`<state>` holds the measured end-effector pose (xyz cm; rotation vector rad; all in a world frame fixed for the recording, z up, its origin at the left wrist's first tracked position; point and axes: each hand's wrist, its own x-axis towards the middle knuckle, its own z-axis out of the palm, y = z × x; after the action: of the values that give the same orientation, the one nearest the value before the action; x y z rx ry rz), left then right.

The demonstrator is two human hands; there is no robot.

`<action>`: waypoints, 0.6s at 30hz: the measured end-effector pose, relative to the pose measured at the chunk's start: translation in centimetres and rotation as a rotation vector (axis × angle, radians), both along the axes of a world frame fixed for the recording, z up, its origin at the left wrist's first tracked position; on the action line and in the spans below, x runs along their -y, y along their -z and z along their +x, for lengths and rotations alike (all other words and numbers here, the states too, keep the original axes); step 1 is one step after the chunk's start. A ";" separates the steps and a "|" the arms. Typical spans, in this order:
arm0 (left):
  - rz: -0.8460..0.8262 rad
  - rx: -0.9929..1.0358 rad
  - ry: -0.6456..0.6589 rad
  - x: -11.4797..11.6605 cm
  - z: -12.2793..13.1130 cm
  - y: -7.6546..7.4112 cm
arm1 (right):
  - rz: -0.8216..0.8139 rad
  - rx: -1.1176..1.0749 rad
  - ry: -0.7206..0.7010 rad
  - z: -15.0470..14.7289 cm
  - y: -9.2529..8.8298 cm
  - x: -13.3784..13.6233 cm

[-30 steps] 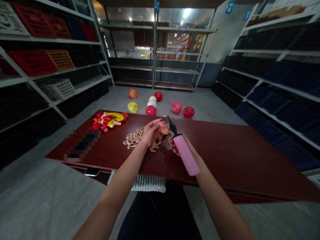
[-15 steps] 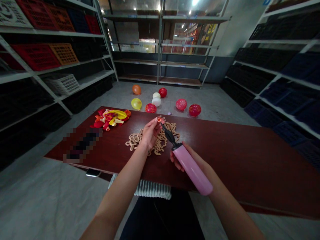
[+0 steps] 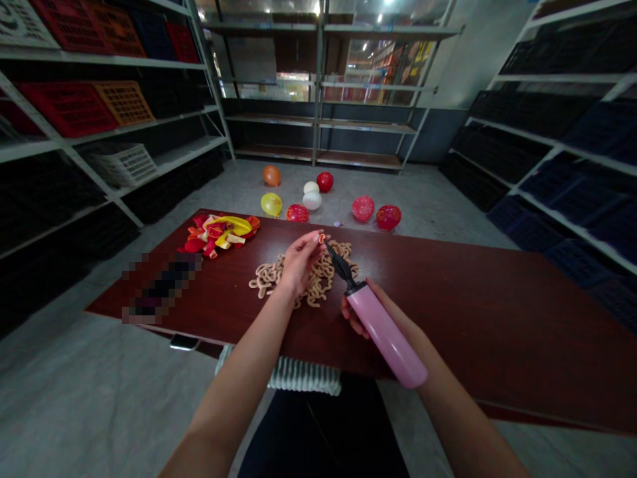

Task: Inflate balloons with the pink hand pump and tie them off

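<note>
A curled heap of tan tubes [image 3: 319,287] lies on the dark red-brown desk [image 3: 472,312]. The left hand [image 3: 298,262] is raised over the heap, hiding part of it. Its thumb and fingers are pinched together on the rim of an orange balloon [image 3: 322,238], whose round mouth shows just above the heap's far side. The rest of this balloon is hidden by the hand.

The right hand [image 3: 393,312] is on the near right side of the heap. Its fingers are curled around the upper barrel of a pink hand pump [image 3: 385,342], with no gap showing between grip and barrel. The pump slants, its rounded end nearer the body than the heap and its black nozzle [image 3: 342,267] pointing up over the heap's right part. The nozzle's tip is right at the balloon's mouth; whether it sits inside cannot be told.

To the far left of the heap is a pile of limp balloons [image 3: 223,234] in red, yellow and cream. Left of the heap, nearer the body, lies a dark pixelated object [image 3: 166,285]. Beyond the heap, past the desk's far edge, inflated balloons [image 3: 363,208] in orange, yellow, white, red and pink rest on the grey floor [image 3: 423,199]. Farther behind the heap stands a metal shelving rack [image 3: 318,99].
</note>
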<state>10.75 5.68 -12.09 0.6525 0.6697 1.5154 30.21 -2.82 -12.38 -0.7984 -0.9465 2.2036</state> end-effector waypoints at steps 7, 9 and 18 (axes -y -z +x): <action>0.076 -0.176 -0.089 -0.2 0.1 0.4 | 0.005 0.017 0.011 0.3 0.4 0.3; 0.098 -0.216 -0.106 -0.1 0.1 0.3 | 0.003 0.019 0.013 0.3 0.4 0.4; 0.137 -0.270 -0.152 0.1 -0.3 0.0 | -0.004 0.017 0.011 0.2 0.2 0.3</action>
<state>10.47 5.59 -12.09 0.9390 0.8404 1.6392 30.42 -3.16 -12.57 -0.8241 -0.9439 2.1927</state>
